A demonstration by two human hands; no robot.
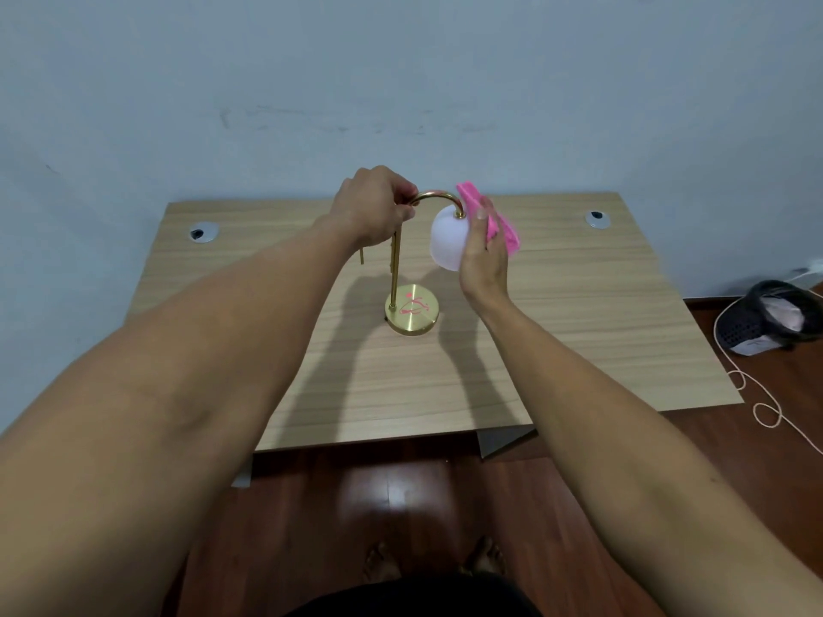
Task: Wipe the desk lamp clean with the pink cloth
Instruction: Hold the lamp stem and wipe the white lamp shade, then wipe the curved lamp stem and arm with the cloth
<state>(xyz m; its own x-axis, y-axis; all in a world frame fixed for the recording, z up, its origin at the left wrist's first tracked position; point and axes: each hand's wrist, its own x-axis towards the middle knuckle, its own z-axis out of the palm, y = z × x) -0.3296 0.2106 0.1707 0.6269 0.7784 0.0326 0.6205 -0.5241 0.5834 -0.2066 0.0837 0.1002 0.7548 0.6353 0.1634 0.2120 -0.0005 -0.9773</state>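
**A:** What do you see from the head camera?

**B:** A desk lamp [412, 260] stands in the middle of a wooden desk [579, 313]. It has a round gold base, a thin gold pole, and a white shade that hangs down on the right from a bent gold neck.

**A:** What is the left hand doing?

**B:** The left hand [372, 207] is curled tight around the top of the pole, just where the neck starts to bend.

**A:** And the right hand?

**B:** The right hand [483, 251] grips the pink cloth [490, 216]. The cloth is bunched up on the right side of the shade, and it touches the top of the shade by the neck. The thumb lies along the side of the shade.

**A:** Anything else on the desk?

**B:** Two round silver holes, one far left [203, 232] and one far right [596, 219].

**A:** And on the floor?

**B:** A dark basket [766, 318] sits on the right, near the wall. A pale cord [752, 394] loops on the brown floor [401, 492] beside it. Two bare feet [383, 561] show near the bottom.
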